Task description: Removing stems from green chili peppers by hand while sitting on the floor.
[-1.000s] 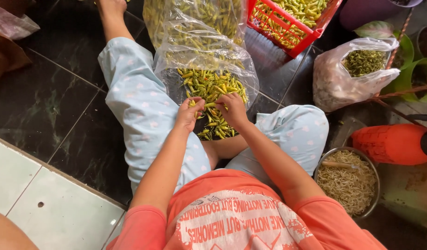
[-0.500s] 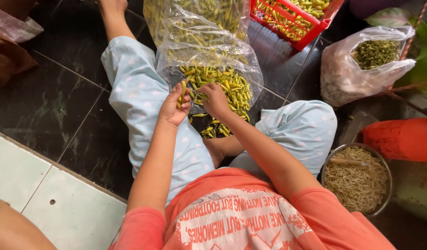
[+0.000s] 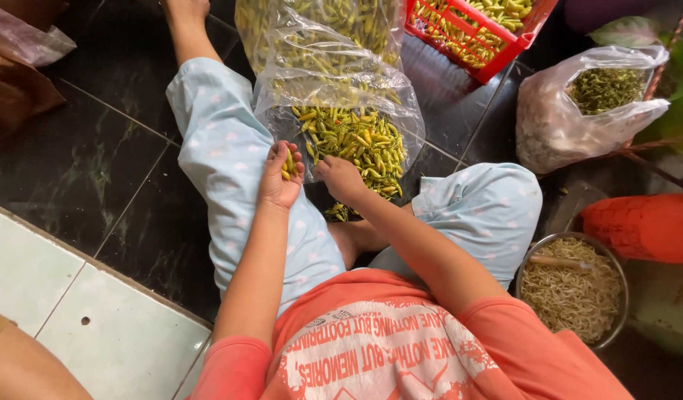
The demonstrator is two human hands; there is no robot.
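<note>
Left hand (image 3: 280,180) lower, chillies (image 3: 288,164) gripped.

A clear plastic bag (image 3: 334,81) of yellow-green chillies lies open between the legs, its mouth toward the person — a second clear bag (image 3: 578,111), knotted-looking and holding green stems, stands at the right beside a red crate (image 3: 475,33)

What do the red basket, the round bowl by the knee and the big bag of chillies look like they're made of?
The red basket looks like moulded plastic: glossy, with an open lattice. The round bowl seems to be metal, probably steel, with a thin, shiny grey rim. The bag holding the chillies is thin clear plastic film, crinkled, glinting and see-through.
</note>
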